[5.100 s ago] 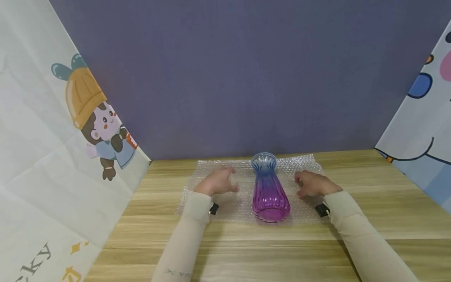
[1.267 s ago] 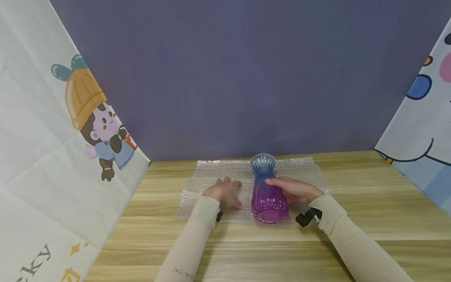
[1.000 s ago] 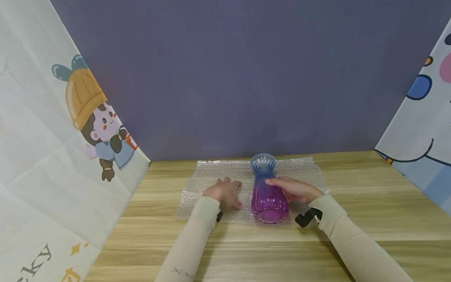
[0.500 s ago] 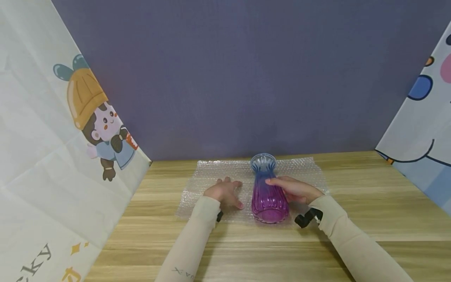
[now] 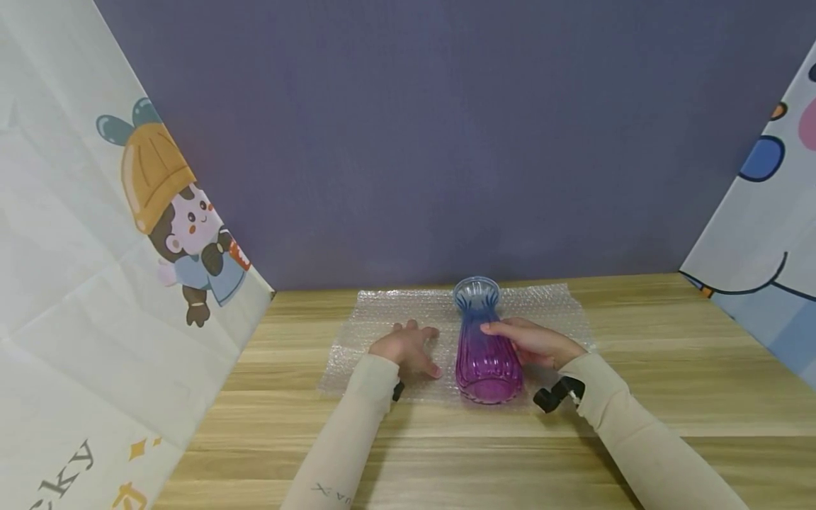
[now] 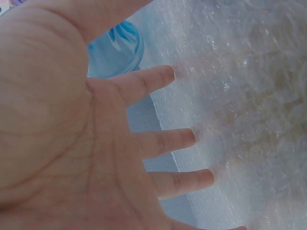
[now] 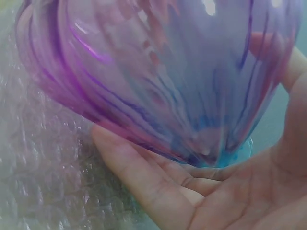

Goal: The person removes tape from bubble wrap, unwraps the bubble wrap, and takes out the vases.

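A ribbed glass vase (image 5: 487, 367), blue at the mouth and purple toward the base, lies on its side on a sheet of bubble wrap (image 5: 382, 312). Its mouth points to the back wall. My right hand (image 5: 540, 343) holds the vase's right side, thumb on top; in the right wrist view the fingers (image 7: 139, 177) reach along its underside. My left hand (image 5: 404, 348) is spread out left of the vase, apart from it. In the left wrist view its straight fingertips (image 6: 184, 138) touch the bubble wrap, and the vase's blue mouth (image 6: 115, 52) shows beyond the thumb.
A wood-grain table (image 5: 446, 460) carries everything. Behind it stands a dark blue-grey wall panel (image 5: 446, 142). Printed cloths hang at the left (image 5: 64, 283) and right (image 5: 758, 227). Black wrist devices (image 5: 557, 395) sit under the wrists.
Since about five seconds ago my right hand has come left and taken hold of the vase, while my left hand has shifted slightly right and spread its fingers. Over the last second nothing moves.
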Motion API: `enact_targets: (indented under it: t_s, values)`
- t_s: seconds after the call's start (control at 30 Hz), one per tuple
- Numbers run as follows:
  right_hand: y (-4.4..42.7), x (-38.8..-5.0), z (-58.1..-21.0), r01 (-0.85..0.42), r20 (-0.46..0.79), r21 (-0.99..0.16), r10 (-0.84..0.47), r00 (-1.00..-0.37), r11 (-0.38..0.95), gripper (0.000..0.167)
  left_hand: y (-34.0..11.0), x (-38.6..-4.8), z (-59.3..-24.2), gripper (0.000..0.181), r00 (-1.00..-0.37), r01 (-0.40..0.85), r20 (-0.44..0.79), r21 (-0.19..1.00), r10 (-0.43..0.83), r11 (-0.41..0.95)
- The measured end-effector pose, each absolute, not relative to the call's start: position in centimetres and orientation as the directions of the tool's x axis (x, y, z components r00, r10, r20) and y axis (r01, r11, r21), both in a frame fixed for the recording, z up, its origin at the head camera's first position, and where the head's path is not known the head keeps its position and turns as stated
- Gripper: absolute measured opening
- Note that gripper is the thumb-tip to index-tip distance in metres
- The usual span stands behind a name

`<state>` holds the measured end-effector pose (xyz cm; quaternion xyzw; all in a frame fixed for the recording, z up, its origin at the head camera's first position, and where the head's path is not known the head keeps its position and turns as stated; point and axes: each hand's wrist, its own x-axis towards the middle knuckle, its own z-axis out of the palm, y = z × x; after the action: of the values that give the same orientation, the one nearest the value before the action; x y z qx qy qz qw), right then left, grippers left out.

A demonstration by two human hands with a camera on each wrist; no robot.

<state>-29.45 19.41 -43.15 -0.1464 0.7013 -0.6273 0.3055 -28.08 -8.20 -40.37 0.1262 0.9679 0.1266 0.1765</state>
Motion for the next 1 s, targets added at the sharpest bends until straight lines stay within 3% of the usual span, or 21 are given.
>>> enact_targets:
  t_s: [0.2,0.5,1.0]
  values:
    - [19.5,-29.1,-42.6,0.176,-0.244,-0.969,-0.592,-0.768,0.171,0.068,-8.1,-28.0,-40.3,0.092,-0.904,0.199,-0.316,0.285,0.288,0.938]
    - [19.6,-29.0,-41.8,0.172,-0.254,-0.964,-0.515,-0.819,0.202,0.079,-8.2,-28.0,-40.4,0.092,-0.905,0.191,-0.317,0.294,0.284,0.937]
    - [20.5,-30.4,-40.1,0.158,-0.198,-0.980,-0.512,-0.836,0.121,0.070,-7.4,-28.9,-40.1,0.092,-0.913,0.175,-0.312,0.284,0.263,0.943]
